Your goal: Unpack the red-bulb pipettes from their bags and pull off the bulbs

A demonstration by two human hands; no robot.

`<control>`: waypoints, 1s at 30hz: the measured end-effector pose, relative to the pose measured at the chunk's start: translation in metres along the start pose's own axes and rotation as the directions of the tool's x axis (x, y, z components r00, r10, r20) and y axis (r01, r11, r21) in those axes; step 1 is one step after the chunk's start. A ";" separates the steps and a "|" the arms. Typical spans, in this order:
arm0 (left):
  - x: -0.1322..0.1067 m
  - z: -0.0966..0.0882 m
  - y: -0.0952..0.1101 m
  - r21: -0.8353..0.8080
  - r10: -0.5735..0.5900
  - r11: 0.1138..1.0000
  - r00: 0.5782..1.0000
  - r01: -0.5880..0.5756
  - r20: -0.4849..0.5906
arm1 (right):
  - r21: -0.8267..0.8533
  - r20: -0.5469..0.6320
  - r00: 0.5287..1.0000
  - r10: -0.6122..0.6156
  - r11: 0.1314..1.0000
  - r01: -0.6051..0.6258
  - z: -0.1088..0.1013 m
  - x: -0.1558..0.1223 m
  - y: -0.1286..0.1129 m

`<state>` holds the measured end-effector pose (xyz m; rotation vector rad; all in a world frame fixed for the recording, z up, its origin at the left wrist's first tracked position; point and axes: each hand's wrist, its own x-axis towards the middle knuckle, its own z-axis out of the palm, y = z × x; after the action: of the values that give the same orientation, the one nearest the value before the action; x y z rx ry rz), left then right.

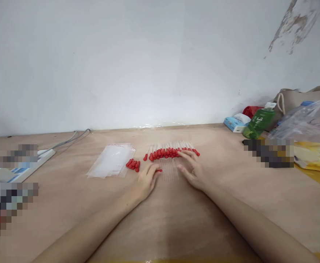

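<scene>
My left hand [149,178] is closed, with a small red rubber bulb [160,170] showing at its fingertips. My right hand [192,170] has its fingers apart; its index fingertip is by the right part of a row of red-bulbed droppers [166,153]. Their thin clear stems point toward the wall. Between my hands, several clear thin tubes [169,171] lie side by side on the table. A few loose red bulbs [133,165] are grouped just left of my left hand. Whether my right fingertips touch a dropper I cannot tell.
Flat clear plastic bags [109,160] are stacked at the left on the wooden table [149,226]. A white power strip [32,168] with a grey cable lies farther left. To the right stand a green bottle [259,120], a blue tissue pack [235,124] and plastic carrier bags [310,124].
</scene>
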<state>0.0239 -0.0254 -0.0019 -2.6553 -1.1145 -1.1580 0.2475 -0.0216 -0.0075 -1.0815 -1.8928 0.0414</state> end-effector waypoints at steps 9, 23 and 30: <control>-0.009 0.002 -0.004 -0.042 0.076 0.996 0.997 -0.075 0.007 | -0.110 0.158 0.937 -0.312 0.937 0.330 0.008 -0.007 -0.015; -0.013 -0.013 -0.013 0.043 -0.052 0.998 0.991 0.047 0.122 | -0.094 0.071 0.967 -0.246 0.963 0.252 -0.002 -0.006 -0.003; -0.014 -0.025 -0.020 -0.045 -0.211 0.977 0.974 0.208 -0.079 | -0.043 -0.007 1.000 0.017 0.999 -0.018 0.005 0.000 -0.007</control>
<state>-0.0110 -0.0263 0.0020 -2.5370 -1.3990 -1.3206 0.2395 -0.0238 -0.0077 -1.1262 -1.8859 0.0068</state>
